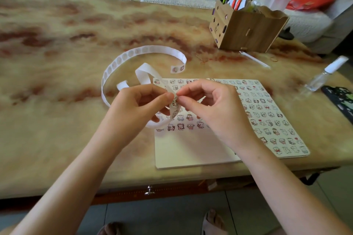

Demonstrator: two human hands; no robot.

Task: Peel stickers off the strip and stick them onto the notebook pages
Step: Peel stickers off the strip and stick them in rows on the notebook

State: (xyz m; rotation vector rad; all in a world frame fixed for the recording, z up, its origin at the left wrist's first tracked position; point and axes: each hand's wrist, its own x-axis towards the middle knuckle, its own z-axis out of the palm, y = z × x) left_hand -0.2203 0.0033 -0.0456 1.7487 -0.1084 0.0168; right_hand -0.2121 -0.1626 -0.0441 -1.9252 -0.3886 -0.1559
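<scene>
A long white sticker strip [122, 57] curls in loops over the table, its far end showing small cartoon stickers. My left hand [137, 107] holds the strip above the open notebook [191, 149], thumb and fingers curled round it. My right hand [214, 107] pinches at a sticker on the strip with thumb and forefinger, right beside my left thumb. The notebook's right page [267, 112] is covered with several rows of cartoon stickers. Its left page carries several rows at the top and is blank lower down.
A wooden pen holder [246, 28] full of pens and scissors stands at the back right. A clear spray bottle [324, 74] lies to the right of the notebook, beside a dark patterned object [340, 99]. The table edge runs just below the notebook.
</scene>
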